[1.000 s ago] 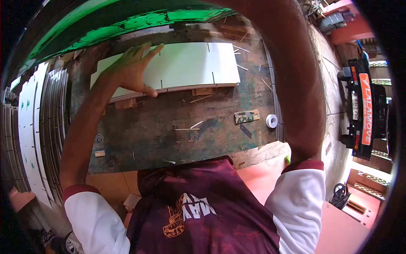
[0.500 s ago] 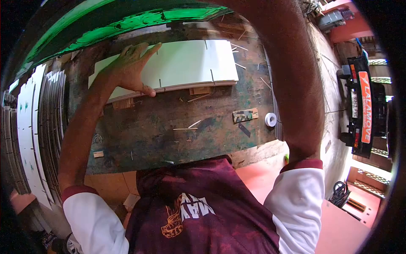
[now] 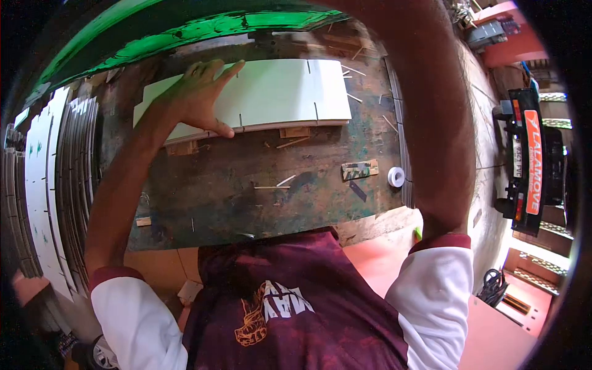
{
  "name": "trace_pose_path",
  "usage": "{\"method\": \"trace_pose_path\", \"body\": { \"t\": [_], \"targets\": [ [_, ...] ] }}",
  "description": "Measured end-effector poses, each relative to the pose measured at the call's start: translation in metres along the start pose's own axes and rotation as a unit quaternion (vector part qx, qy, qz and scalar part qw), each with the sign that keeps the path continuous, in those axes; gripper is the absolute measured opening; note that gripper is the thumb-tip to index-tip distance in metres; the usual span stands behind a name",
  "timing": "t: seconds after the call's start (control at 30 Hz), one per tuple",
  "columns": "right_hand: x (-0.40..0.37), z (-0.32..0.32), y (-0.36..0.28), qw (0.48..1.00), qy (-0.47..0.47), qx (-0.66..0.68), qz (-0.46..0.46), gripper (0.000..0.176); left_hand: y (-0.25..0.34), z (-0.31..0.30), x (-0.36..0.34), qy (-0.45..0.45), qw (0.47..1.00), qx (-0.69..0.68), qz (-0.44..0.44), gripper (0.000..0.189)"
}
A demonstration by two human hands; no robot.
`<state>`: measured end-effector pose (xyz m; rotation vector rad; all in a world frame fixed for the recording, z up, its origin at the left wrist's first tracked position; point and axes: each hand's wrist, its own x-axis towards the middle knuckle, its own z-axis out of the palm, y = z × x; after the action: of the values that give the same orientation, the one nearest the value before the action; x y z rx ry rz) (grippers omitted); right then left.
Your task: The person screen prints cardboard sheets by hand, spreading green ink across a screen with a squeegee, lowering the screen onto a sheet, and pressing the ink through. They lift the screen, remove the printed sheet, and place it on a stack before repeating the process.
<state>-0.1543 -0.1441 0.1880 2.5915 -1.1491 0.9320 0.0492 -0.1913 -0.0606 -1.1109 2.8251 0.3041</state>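
A neat stack of white slotted sheets [image 3: 280, 92] lies on the worktable, with short dark slits along its long edges. My left hand [image 3: 203, 102] rests on the stack's left part, fingers spread and the thumb reaching to the near edge. Above it hangs a dark-edged panel smeared with bright green paint or ink [image 3: 185, 36], tilted over the far side of the table. My right arm [image 3: 428, 117] stretches up past the top of the view, so my right hand is out of sight.
The stained worktable [image 3: 246, 203] carries a roll of white tape [image 3: 396, 177], a small paint-marked block [image 3: 360, 169] and thin white strips. More slotted sheets [image 3: 77, 154] stand at the left. A vehicle's rear [image 3: 524, 160] is at the right.
My left hand and the white sheets beneath it have shifted slightly to the right. The whole view has also moved a little. My right arm stays raised.
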Motion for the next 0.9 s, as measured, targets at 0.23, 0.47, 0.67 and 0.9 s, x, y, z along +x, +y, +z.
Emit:
{"method": "trace_pose_path", "body": {
  "t": [0.23, 0.47, 0.67, 0.9],
  "targets": [
    [0.009, -0.004, -0.024, 0.998, 0.040, -0.003, 0.049, 0.066, 0.006, -0.004, 0.005, -0.033, 0.999, 0.001, -0.030, 0.147],
    [-0.019, 0.008, -0.003, 0.999, 0.018, 0.026, -0.008, 0.072, 0.002, -0.002, 0.008, -0.039, 0.999, 0.009, -0.014, 0.147],
    [-0.008, -0.005, -0.008, 1.000, -0.006, -0.012, 0.015, 0.075, -0.002, 0.002, 0.004, -0.030, 0.999, 0.010, -0.002, 0.155],
    [-0.013, 0.006, -0.021, 0.998, 0.004, 0.068, 0.007, 0.074, -0.022, -0.004, -0.051, 0.047, 0.999, 0.007, -0.012, 0.152]
  ]
}}
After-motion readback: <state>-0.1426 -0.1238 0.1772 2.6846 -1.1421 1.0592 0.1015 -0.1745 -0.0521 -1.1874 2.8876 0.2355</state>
